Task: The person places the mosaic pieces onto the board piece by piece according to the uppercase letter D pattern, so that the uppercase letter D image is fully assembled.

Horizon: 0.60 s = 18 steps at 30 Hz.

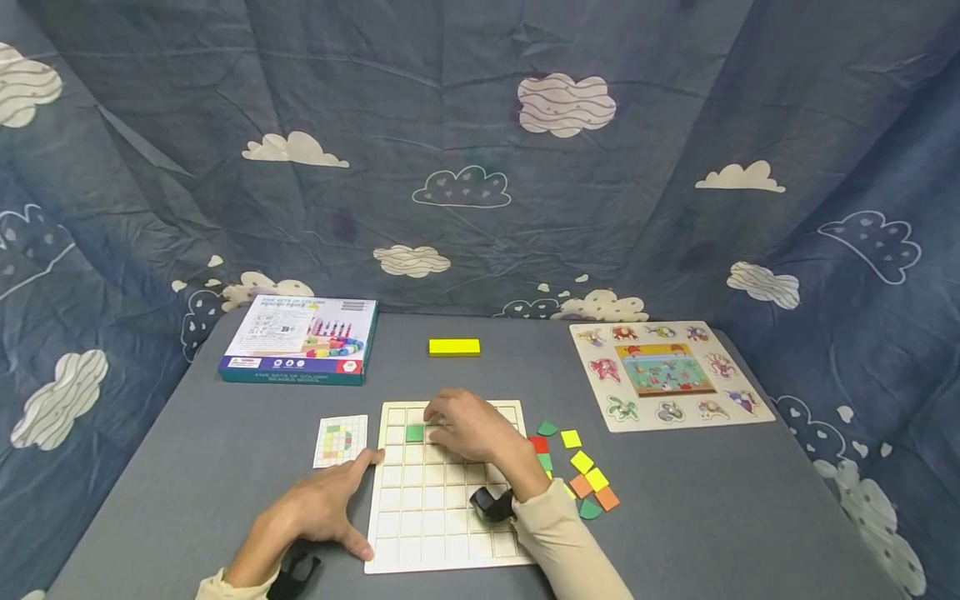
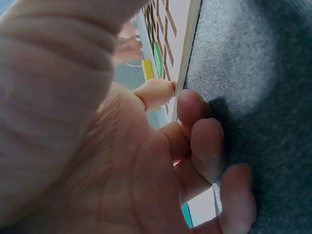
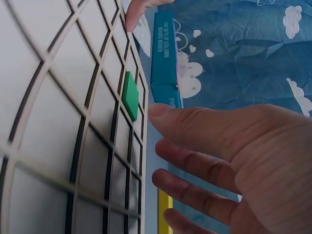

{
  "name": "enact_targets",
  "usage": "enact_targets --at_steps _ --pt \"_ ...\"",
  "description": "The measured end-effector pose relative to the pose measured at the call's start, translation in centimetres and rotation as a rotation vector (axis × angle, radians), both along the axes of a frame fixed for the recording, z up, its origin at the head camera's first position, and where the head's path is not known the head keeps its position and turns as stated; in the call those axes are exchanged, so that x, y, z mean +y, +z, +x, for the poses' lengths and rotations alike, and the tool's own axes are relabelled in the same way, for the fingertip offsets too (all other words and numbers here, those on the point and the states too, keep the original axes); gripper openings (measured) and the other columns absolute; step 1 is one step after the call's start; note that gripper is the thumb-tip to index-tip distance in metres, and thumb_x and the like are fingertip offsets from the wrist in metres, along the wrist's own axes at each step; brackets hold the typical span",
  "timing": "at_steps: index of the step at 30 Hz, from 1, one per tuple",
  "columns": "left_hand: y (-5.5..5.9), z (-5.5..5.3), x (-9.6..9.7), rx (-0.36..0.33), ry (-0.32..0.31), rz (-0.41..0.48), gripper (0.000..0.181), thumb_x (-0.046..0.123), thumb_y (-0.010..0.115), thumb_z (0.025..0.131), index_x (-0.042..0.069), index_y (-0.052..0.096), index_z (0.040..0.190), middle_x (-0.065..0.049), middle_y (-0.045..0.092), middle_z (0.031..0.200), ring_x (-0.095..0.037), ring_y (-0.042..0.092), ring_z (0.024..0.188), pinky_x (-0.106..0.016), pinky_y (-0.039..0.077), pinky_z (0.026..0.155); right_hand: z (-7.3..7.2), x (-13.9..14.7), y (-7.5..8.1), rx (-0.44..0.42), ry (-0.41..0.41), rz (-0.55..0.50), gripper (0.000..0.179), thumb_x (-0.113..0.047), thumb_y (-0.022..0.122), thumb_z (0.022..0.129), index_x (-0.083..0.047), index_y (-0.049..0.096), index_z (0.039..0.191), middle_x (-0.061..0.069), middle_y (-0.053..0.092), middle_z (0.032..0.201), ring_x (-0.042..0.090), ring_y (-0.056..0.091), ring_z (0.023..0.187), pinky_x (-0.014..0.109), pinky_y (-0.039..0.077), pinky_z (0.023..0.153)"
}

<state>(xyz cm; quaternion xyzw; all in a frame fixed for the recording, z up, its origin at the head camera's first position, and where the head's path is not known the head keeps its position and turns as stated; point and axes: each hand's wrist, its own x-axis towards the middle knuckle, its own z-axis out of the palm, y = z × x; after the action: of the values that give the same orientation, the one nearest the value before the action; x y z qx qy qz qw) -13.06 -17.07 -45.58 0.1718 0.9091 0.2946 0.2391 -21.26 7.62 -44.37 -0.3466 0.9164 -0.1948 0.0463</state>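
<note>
A pale wooden grid board (image 1: 412,498) lies flat on the table. One green square tile (image 1: 415,433) sits in a cell near its upper left; the right wrist view shows the same green tile (image 3: 130,96) standing slightly proud of the grid. Over the upper part of the board is my right hand (image 1: 471,427), its thumb and fingers apart with nothing between them. My left hand (image 1: 318,504) rests along the board's left edge, thumb at the lower corner and a fingertip farther up. In the left wrist view, left-hand fingers (image 2: 207,151) lie beside the board's edge.
A small pattern card (image 1: 341,442) lies left of the board. Several loose coloured tiles (image 1: 582,461) are scattered to its right, partly behind my right forearm. Farther back are a boxed bead set (image 1: 300,342), a yellow block (image 1: 454,347) and an animal puzzle board (image 1: 667,375).
</note>
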Motion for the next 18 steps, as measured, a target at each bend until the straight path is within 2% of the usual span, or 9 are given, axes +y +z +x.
enact_targets --at_steps 4,10,13,18 --pt "0.0 0.1 0.0 -0.008 0.011 -0.001 0.122 0.040 0.099 0.049 0.012 0.034 0.149 -0.019 0.047 0.150 -0.037 0.049 0.134 -0.060 0.040 0.103 0.3 1.0 0.3 0.018 0.012 0.016 0.019 -0.017 0.071 0.090 -0.012 0.074 0.108 -0.001 0.068 0.107 0.021 0.064 0.104 0.035 0.050 0.092" --pt "0.1 0.0 0.0 -0.018 0.017 -0.012 0.121 0.039 0.099 0.050 0.013 0.034 0.149 -0.020 0.047 0.150 -0.037 0.049 0.134 -0.060 0.039 0.104 1.2 3.0 1.0 -0.029 0.021 -0.018 0.020 -0.016 0.071 0.092 -0.011 0.073 0.111 0.002 0.067 0.111 0.022 0.062 0.108 0.039 0.050 0.092" --pt "0.1 0.0 0.0 -0.022 0.019 -0.015 0.121 0.038 0.099 0.050 0.013 0.034 0.149 -0.020 0.048 0.149 -0.037 0.049 0.134 -0.060 0.040 0.104 1.6 3.8 1.2 -0.023 0.031 -0.024 0.021 -0.018 0.071 0.093 -0.010 0.072 0.112 0.002 0.067 0.112 0.022 0.062 0.109 0.039 0.050 0.094" --pt "0.0 0.1 0.1 -0.018 0.001 0.000 0.120 0.038 0.099 0.051 0.012 0.034 0.149 -0.021 0.048 0.148 -0.039 0.049 0.133 -0.061 0.040 0.103 2.3 5.3 1.3 -0.008 0.037 -0.037 0.022 -0.018 0.071 0.093 -0.009 0.072 0.112 0.003 0.067 0.113 0.023 0.062 0.111 0.041 0.049 0.095"
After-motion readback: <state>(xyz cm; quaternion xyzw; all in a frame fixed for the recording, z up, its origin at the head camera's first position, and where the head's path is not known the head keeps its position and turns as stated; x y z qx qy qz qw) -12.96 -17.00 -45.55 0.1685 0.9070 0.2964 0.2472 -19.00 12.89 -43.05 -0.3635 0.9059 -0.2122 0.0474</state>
